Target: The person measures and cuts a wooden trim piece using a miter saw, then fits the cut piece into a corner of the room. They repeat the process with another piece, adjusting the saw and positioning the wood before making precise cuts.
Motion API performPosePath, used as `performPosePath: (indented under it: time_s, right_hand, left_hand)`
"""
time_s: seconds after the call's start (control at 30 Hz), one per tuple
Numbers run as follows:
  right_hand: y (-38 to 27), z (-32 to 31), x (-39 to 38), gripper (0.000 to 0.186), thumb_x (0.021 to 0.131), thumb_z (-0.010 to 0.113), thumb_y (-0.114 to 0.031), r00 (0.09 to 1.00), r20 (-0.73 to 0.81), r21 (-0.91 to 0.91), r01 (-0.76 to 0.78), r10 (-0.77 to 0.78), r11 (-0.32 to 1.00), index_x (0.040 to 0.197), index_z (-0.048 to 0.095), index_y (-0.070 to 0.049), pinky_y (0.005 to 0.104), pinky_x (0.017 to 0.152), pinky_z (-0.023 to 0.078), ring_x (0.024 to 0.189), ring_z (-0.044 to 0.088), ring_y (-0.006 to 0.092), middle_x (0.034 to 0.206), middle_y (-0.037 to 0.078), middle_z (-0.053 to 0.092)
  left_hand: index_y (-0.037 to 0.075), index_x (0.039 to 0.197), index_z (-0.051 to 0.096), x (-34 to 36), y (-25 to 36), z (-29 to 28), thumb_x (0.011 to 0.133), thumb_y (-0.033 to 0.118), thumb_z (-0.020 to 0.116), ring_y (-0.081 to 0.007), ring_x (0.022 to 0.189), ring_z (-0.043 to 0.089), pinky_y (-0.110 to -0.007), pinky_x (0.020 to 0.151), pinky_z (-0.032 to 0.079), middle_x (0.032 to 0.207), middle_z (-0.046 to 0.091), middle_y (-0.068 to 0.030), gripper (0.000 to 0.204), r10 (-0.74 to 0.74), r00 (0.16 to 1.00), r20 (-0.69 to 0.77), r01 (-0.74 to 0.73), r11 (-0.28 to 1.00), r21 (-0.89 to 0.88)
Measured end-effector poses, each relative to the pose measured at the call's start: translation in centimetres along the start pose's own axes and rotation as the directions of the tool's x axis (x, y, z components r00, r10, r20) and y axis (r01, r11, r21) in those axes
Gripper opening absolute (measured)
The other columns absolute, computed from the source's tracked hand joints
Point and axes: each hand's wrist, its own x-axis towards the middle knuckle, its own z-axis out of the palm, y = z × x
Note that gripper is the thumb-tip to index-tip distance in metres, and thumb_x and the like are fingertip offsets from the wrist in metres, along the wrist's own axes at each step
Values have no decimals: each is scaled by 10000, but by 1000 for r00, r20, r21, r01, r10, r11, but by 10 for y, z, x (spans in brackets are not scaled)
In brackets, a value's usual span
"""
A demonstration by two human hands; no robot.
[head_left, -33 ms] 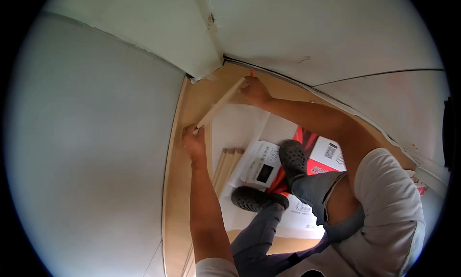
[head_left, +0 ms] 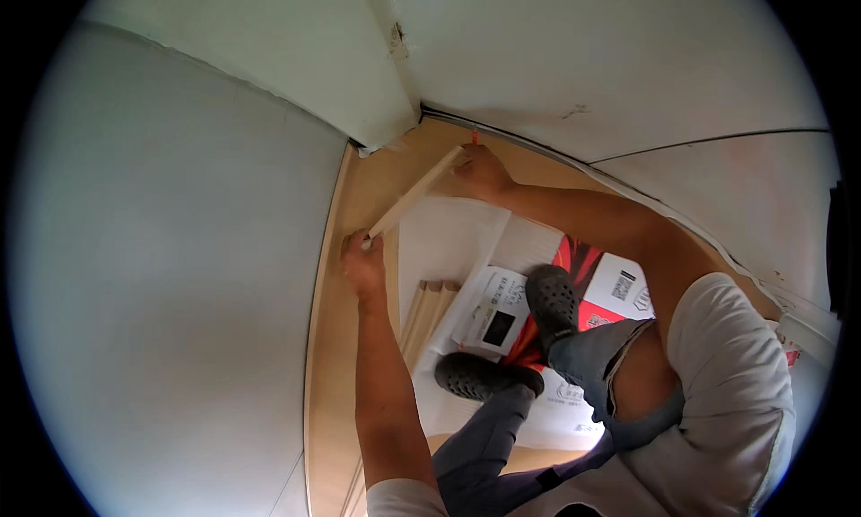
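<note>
A short pale wooden strip [head_left: 415, 192] slants between my two hands, its far end up and to the right. My left hand [head_left: 362, 264] is closed round the near end, beside the left wall. At the far end my right hand [head_left: 482, 172] grips the strip between fingers and thumb. A thin red-orange thing [head_left: 474, 137] sticks up by the right fingers; its kind cannot be made out. Under the strip lies a tan wood-coloured board [head_left: 408, 158] that follows the foot of the walls into the corner.
Pale walls [head_left: 197, 275] close in on the left and far side. Several wooden strips [head_left: 425, 318] lie together on white sheeting [head_left: 444, 230]. My dark clogs [head_left: 480, 376] rest on red and white printed cardboard [head_left: 614, 288], next to a white printed panel or box [head_left: 493, 315].
The view has shifted very slightly. Both hands keep their hold on the wooden strip in nearly the same place.
</note>
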Motion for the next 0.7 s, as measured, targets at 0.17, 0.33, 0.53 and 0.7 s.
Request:
performPosePath:
  time_s: [0.17, 0.33, 0.53, 0.7]
  right_hand:
    - [26, 21, 28, 646, 877, 694, -267, 987, -89, 164, 144, -131, 976, 1376, 460, 72, 404, 885, 525, 1000, 631, 295, 1241, 232, 550]
    - [22, 77, 43, 672, 895, 691, -265, 937, -341, 441, 231, -76, 867, 1420, 415, 52, 393, 888, 529, 1021, 630, 300, 1291, 223, 518]
    - [-17, 97, 9, 640, 953, 643, -197, 977, -198, 469, 161, -75, 868, 1462, 344, 50, 368, 1003, 506, 1212, 561, 312, 1389, 236, 464]
    - [-24, 91, 18, 646, 969, 616, -217, 976, -196, 453, 172, -91, 875, 1477, 315, 45, 396, 1018, 498, 1263, 529, 347, 1432, 265, 429]
  left_hand:
    - [55, 988, 711, 18, -13, 23, 805, 233, 755, -334, 866, 658, -433, 737, 531, 935, 678, -123, 259, 82, 995, 59, -89, 989, 120]
    - [52, 941, 672, 6, 7, 26, 804, 237, 757, -333, 808, 653, -438, 705, 515, 877, 672, -119, 245, 151, 984, 96, -164, 976, 145]
    - [58, 954, 642, 0, 14, 31, 852, 243, 723, -342, 813, 645, -462, 685, 519, 878, 647, -115, 226, 79, 992, 98, -98, 974, 206]
    - [40, 936, 639, 13, 27, 48, 854, 237, 724, -361, 794, 633, -468, 694, 501, 843, 643, -143, 230, 81, 996, -33, -74, 981, 178]
